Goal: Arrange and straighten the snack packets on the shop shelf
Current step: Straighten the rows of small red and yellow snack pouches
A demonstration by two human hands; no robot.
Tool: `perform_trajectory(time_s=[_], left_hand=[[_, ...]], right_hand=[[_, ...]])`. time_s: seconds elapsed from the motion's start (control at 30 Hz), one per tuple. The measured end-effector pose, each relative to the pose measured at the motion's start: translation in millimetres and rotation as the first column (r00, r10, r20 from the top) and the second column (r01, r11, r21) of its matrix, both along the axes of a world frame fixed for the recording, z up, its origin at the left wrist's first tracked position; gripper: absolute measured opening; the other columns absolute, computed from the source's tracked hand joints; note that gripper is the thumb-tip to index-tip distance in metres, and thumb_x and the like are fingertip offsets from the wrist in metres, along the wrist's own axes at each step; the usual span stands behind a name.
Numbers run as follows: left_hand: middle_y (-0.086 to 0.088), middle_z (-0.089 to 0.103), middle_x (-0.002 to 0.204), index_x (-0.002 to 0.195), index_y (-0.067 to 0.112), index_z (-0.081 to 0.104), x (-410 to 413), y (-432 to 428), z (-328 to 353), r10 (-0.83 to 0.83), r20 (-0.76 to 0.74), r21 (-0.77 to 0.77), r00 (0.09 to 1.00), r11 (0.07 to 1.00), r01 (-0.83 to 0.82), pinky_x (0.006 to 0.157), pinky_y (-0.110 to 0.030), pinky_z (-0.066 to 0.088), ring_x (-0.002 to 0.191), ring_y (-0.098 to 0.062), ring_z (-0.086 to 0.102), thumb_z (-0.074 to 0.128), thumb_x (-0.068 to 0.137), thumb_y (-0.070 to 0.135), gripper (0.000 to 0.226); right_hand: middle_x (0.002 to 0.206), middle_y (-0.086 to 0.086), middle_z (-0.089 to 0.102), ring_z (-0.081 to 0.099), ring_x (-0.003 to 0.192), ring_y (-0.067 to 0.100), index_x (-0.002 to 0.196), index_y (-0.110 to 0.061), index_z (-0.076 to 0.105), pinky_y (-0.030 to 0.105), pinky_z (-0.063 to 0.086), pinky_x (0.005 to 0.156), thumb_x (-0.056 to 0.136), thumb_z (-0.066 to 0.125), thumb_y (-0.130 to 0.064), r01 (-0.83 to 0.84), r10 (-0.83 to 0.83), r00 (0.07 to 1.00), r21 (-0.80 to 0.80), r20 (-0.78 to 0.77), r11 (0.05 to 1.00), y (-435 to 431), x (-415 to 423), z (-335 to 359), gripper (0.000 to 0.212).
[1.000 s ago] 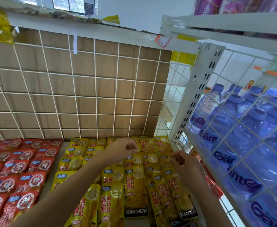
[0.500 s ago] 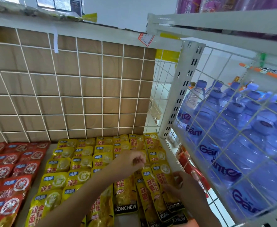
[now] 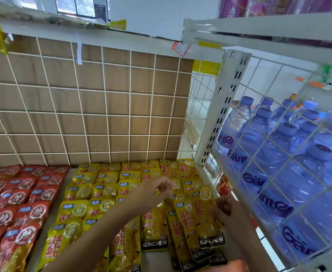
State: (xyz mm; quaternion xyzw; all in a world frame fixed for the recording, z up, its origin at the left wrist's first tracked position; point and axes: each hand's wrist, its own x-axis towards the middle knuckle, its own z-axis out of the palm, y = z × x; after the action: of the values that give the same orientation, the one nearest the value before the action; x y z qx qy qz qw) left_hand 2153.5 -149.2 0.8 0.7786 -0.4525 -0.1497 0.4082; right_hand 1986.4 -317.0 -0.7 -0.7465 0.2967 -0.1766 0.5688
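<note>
Toward three o'clock, the yellow packets [image 3: 197,211] are hemmed by the wire side panel [image 3: 290,154]. One is pinched by the right hand [image 3: 228,212]; left hand [image 3: 157,186] fingers are loosely curled above the rows, gripping nothing visible.

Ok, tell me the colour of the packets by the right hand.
Yellow, with black bottom bands; head view shows the yellow packets.

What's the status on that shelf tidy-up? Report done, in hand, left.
Done: red packets and the left yellow columns lie in even rows. In hand: the right hand rests on the fanned right-side yellow packets; the left hand hovers above. Left: squaring that overlapping right stack.
</note>
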Motion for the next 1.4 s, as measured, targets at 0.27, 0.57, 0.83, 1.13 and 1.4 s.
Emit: perform_trajectory(time_s=[0.27,0.57,0.83,1.13,1.4], left_hand=[[0.024,0.05,0.096,0.134,0.04,0.032,-21,13,11,0.051,-0.17,-0.014,0.984,0.998,-0.054,0.073,-0.009,0.043,0.087,0.009,0.053,0.058,0.087,0.039,0.054],[-0.002,0.066,0.077,0.121,0.018,0.039,-18,40,3,0.186,-0.473,-0.157,0.861,0.944,-0.29,0.062,-0.024,0.05,0.068,-0.009,0.064,0.062,0.086,0.008,0.044],[-0.002,0.051,0.08,0.1,0.037,0.04,-23,54,-19,0.288,-0.303,0.051,0.908,0.957,-0.287,0.057,-0.02,0.045,0.065,-0.01,0.055,0.061,0.088,0.014,0.034],[0.008,0.05,0.082,0.112,0.028,0.046,-32,54,-26,0.331,-0.097,0.122,0.939,0.94,-0.319,0.057,-0.011,0.042,0.067,-0.004,0.05,0.073,0.077,0.018,0.045],[0.014,0.048,0.12,0.13,0.032,0.045,-35,63,-30,0.246,0.247,0.267,0.937,0.912,-0.31,0.098,-0.021,0.028,0.116,-0.007,0.038,0.067,0.077,0.045,0.059]], right_hand=[[0.062,0.004,0.056,0.054,0.058,0.011,0.08,-0.006,0.055,0.022,0.044,0.056,0.082,0.064,-0.001,-0.101,0.103,0.97,-0.021,0.22,0.995,38,34,-2,0.011],[0.062,-0.009,0.061,0.057,0.066,0.011,0.081,-0.024,0.062,0.027,0.048,0.065,0.084,0.064,-0.005,-0.248,0.253,0.953,-0.055,0.168,0.967,55,48,-13,0.019],[0.091,-0.018,0.062,0.06,0.086,-0.001,0.094,-0.036,0.055,0.011,0.048,0.068,0.087,0.061,-0.017,-0.116,0.152,0.988,-0.46,0.041,0.88,38,31,-31,0.021],[0.128,-0.002,0.053,0.046,0.119,0.016,0.124,-0.025,0.056,0.031,0.032,0.093,0.077,0.035,-0.073,-0.188,0.172,0.981,-0.703,-0.095,0.686,43,25,-52,0.07],[0.139,0.002,0.045,0.042,0.128,0.025,0.132,-0.034,0.035,0.042,0.031,0.099,0.072,0.042,-0.072,-0.27,0.172,0.963,-0.775,-0.209,0.571,45,23,-62,0.072]])
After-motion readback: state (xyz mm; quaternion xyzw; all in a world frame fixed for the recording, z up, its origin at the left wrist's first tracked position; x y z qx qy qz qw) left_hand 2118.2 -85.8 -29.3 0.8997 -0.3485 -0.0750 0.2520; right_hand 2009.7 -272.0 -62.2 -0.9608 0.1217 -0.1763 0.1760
